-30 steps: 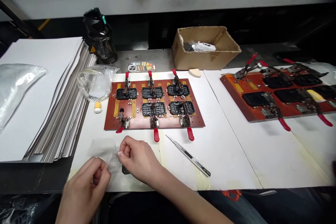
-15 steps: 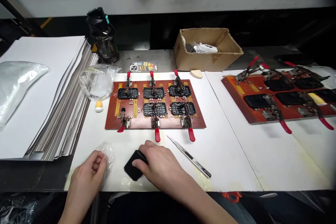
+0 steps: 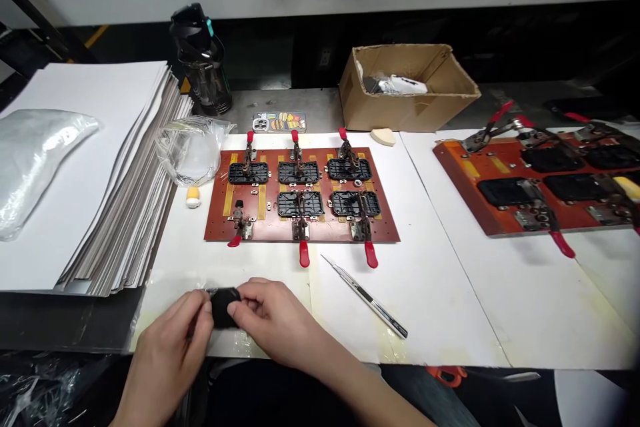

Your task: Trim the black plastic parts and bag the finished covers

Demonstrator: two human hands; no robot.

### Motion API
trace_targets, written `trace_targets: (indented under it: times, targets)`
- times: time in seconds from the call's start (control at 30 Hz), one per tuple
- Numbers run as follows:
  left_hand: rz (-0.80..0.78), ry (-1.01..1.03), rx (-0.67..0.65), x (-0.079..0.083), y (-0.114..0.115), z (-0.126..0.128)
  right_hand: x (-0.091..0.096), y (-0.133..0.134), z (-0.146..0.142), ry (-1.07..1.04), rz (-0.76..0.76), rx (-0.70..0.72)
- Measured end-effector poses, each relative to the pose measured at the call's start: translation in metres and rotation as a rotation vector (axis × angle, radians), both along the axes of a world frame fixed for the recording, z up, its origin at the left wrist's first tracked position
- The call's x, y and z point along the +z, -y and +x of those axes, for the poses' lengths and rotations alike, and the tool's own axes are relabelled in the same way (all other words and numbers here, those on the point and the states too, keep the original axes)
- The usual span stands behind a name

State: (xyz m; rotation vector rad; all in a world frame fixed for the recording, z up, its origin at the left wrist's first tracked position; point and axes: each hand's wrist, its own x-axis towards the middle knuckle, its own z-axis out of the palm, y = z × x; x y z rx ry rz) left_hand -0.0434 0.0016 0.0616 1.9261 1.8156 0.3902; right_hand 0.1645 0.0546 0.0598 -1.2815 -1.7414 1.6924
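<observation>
At the far left of the surface [image 3: 450, 307] lies a clear plastic bag [image 3: 35, 167] on a tall stack of white sheets [image 3: 115, 180], and behind them stands a dark water bottle [image 3: 200, 60]. Next come a crumpled clear bag [image 3: 190, 150] and a small yellow and white foam plug [image 3: 193, 197]. In front, the left hand [image 3: 170, 333] is closed, and its fingers pinch the left edge of a black piece [image 3: 223, 307], with a little thin clear film [image 3: 207, 291] at this edge. The right hand [image 3: 273, 313] grasps the same piece from the other side, so the piece is held between both hands, just above the surface or resting on it; I cannot tell which. Farther forward is a red board [image 3: 267, 230] with six places: five hold black frames [image 3: 299, 172], and the front left place shows no frame. Its red-handled toggle clamps [image 3: 304, 253] stand around them. To the right lie a slim pointed metal tool [image 3: 367, 298], a cardboard box [image 3: 410, 107], and a second orange board [image 3: 465, 167].
</observation>
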Motion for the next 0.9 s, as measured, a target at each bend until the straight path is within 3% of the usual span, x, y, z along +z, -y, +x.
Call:
trace_targets:
  times: [0.13,0.23,0.27,0.37,0.47,0.53,0.6,0.67,0.73,0.77,0.9]
  targets:
    - [0.099,-0.064,-0.107,0.002,0.002,0.01,-0.008,-0.009,0.003,-0.125,-0.189,0.11]
    - [0.149,-0.06,-0.096,0.003,0.002,0.013,-0.016,-0.012,0.005,-0.329,-0.367,-0.011]
    - [0.158,-0.057,-0.089,0.004,0.002,0.014,-0.018,-0.013,0.006,-0.357,-0.387,-0.032]
    - [0.156,-0.066,-0.075,0.005,0.002,0.017,-0.018,-0.011,0.009,-0.32,-0.395,0.109]
    - [0.155,-0.045,-0.065,0.007,0.003,0.021,-0.017,-0.006,0.009,-0.252,-0.287,0.065]
    - [0.154,-0.003,-0.083,0.008,0.004,0.023,-0.018,-0.003,0.008,-0.233,-0.257,0.139]
    - [0.143,0.063,-0.086,0.012,0.005,0.024,-0.019,-0.003,0.007,-0.312,-0.364,0.226]
    - [0.096,0.158,-0.042,0.017,0.006,0.023,-0.02,-0.005,0.007,-0.413,-0.441,0.095]
    - [0.012,0.271,0.008,0.023,0.006,0.024,-0.018,-0.009,0.009,-0.38,-0.361,-0.065]
    - [-0.031,0.324,0.018,0.025,0.006,0.025,-0.016,-0.01,0.01,-0.319,-0.283,-0.068]
    - [-0.041,0.433,-0.053,0.031,0.005,0.036,-0.006,-0.01,0.012,-0.244,-0.083,0.227]
